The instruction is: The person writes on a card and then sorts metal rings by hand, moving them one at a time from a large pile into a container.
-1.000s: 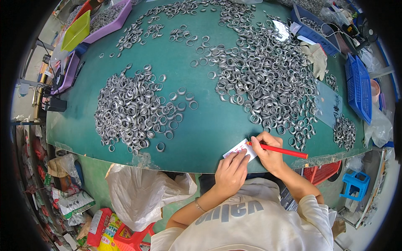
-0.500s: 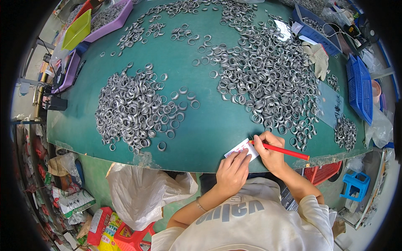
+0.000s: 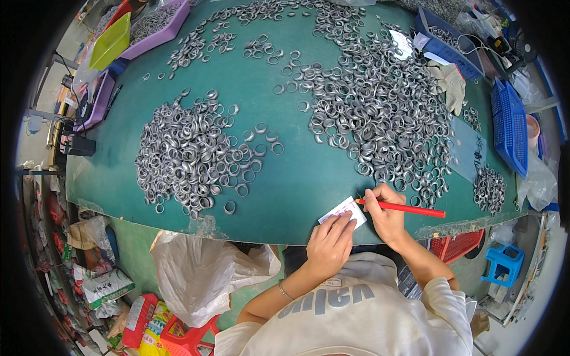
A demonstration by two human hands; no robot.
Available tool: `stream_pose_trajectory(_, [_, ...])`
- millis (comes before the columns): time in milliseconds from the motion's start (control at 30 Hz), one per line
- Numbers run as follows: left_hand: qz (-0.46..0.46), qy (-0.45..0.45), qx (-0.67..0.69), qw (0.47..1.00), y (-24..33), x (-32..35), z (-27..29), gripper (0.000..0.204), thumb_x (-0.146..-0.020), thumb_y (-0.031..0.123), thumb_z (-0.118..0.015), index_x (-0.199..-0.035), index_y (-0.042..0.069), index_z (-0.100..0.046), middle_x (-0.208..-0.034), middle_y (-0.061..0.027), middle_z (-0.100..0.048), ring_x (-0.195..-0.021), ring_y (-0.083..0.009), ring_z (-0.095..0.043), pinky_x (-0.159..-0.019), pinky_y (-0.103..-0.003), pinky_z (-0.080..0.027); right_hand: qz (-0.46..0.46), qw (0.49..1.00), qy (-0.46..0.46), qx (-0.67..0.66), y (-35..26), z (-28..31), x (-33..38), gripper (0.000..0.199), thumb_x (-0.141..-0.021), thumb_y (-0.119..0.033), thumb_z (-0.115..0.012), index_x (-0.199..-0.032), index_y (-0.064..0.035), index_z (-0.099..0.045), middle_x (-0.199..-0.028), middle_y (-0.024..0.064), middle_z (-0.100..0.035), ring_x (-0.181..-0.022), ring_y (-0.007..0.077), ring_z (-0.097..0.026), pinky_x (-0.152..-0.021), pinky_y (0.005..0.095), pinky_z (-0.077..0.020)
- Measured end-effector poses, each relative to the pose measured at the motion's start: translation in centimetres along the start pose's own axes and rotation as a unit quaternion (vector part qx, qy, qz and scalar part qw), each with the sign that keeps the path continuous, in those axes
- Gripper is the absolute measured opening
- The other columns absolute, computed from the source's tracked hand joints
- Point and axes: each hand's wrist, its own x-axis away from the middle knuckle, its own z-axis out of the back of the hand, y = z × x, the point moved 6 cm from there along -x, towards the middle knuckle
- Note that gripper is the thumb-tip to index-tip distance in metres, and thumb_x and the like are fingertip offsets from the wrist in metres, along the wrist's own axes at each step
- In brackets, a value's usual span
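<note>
At the table's front edge, my right hand (image 3: pixel 386 218) pinches a red pencil (image 3: pixel 415 209), its tip at the upper right corner of a small white paper slip (image 3: pixel 357 215). Red marks run along the slip's upper part. My left hand (image 3: pixel 331 244) lies on the slip's lower edge with fingers stretched out, holding it against the table and covering part of it. Left of my hands is a heap of grey metal rings (image 3: pixel 184 154). A bigger ring heap (image 3: pixel 392 113) spreads beyond my right hand.
The green table (image 3: pixel 291 196) carries a white glove (image 3: pixel 452 89) and a small ring pile (image 3: pixel 490 190) at the right. A blue basket (image 3: pixel 509 127) and blue bin (image 3: pixel 454 56) stand there too. At the far left are a yellow-green tray (image 3: pixel 111 43) and a purple bin (image 3: pixel 155 29).
My right hand has moved slightly right, and the pencil has swung a little closer to level. My left hand and the slip stay in place.
</note>
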Motion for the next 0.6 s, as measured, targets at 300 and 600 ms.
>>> stream_pose_trajectory(300, [-0.001, 0.006, 0.0, 1.0, 0.0, 0.0, -0.1, 0.03, -0.072, 0.003, -0.067, -0.102, 0.004, -0.069, -0.112, -0.0076, -0.065, -0.098, -0.0261, -0.06, -0.076, -0.035, -0.047, 0.015, 0.999, -0.014, 0.025, -0.2, -0.5, 0.0, 0.023, -0.087, -0.009, -0.068, -0.069, 0.0004, -0.057, -0.052, 0.004, -0.052, -0.046, 0.007, -0.042, -0.043, 0.0259, -0.0332])
stream_pose_trajectory(600, [0.0, 0.009, 0.004, 1.0, 0.0, 0.0, 0.0, 0.03, -0.072, 0.002, -0.067, -0.102, 0.004, -0.069, -0.112, -0.0078, -0.065, -0.097, -0.0261, -0.06, -0.075, -0.035, -0.047, 0.039, 0.998, 0.006, 0.046, -1.2, -0.4, -0.1, 0.022, -0.086, -0.008, -0.068, -0.069, 0.0005, -0.057, -0.053, 0.0057, -0.054, -0.045, 0.0095, -0.045, -0.044, 0.0265, -0.0366])
